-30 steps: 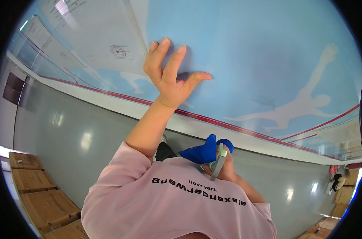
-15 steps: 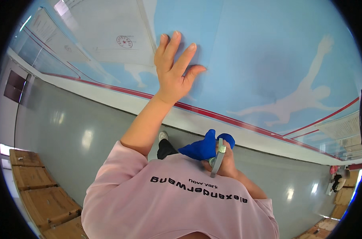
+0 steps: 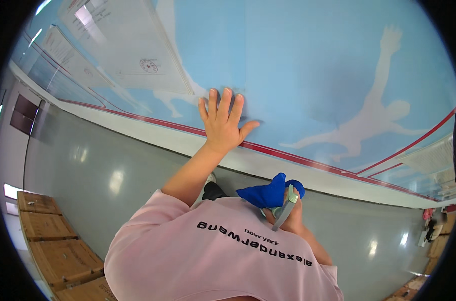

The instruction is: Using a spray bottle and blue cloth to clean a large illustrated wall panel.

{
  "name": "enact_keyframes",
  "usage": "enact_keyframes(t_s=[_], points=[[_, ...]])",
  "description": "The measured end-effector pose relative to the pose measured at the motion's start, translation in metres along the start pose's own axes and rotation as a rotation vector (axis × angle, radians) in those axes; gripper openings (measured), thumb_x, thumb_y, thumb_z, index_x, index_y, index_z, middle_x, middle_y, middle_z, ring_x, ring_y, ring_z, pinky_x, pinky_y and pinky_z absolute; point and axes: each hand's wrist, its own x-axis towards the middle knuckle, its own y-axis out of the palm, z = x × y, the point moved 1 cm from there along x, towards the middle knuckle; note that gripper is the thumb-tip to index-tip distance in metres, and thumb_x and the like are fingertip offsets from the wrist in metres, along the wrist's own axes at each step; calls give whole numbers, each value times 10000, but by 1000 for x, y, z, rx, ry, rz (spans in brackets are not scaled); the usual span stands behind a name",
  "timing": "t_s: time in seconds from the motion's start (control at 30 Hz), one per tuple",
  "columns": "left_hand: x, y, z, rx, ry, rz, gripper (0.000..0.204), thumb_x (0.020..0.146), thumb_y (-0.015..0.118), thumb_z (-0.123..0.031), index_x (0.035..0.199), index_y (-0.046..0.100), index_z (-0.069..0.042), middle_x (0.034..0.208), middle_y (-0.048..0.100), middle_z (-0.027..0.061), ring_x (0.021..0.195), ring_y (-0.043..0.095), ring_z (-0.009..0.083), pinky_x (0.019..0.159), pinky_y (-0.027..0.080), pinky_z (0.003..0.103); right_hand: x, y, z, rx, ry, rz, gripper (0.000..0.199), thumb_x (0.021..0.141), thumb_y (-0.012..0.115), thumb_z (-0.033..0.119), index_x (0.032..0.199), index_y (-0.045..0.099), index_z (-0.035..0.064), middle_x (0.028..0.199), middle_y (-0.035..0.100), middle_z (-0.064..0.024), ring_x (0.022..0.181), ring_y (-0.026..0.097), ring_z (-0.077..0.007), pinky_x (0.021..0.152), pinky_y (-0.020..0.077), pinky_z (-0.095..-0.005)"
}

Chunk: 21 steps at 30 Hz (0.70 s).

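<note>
My left hand is stretched out with its fingers spread, at the lower part of a glossy light-blue wall panel. Its fingertips appear to rest on the panel, and nothing is in it. Close to my body, my right hand is closed around a bunched bright blue cloth. Against the same hand is a long grey bar-like piece with a pale green end; its kind I cannot make out. The cloth and bar hide most of the right fingers.
A red stripe and white skirting run along the wall's foot above a grey floor. White sheets are mounted on the panel at left. Stacked brown cartons stand at lower left. A person is at far right.
My left hand has moved down the panel, toward me, and its fingers now point more straight up. My right hand still holds the blue cloth; the view has shifted slightly.
</note>
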Motion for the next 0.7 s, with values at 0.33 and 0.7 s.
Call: enact_keyframes(t_s=[0.33,0.7], points=[[17,-2,-19,158,-87,-54,934,823,432,-689,1426,234,-4,1481,207,211,1358,164,451,1069,22,575,20,-4,-8,-71,-74,93,377,505,778,106,857,642,85,815,577,-94,766,510,-307,676,394,-402],[32,3,-13,81,-106,-211,707,814,438,-695,1057,575,-46,1220,504,103,1213,402,372,1070,81,568,20,0,-6,-69,-68,75,396,484,787,123,849,635,91,797,559,-91,760,505,-303,665,397,-400]])
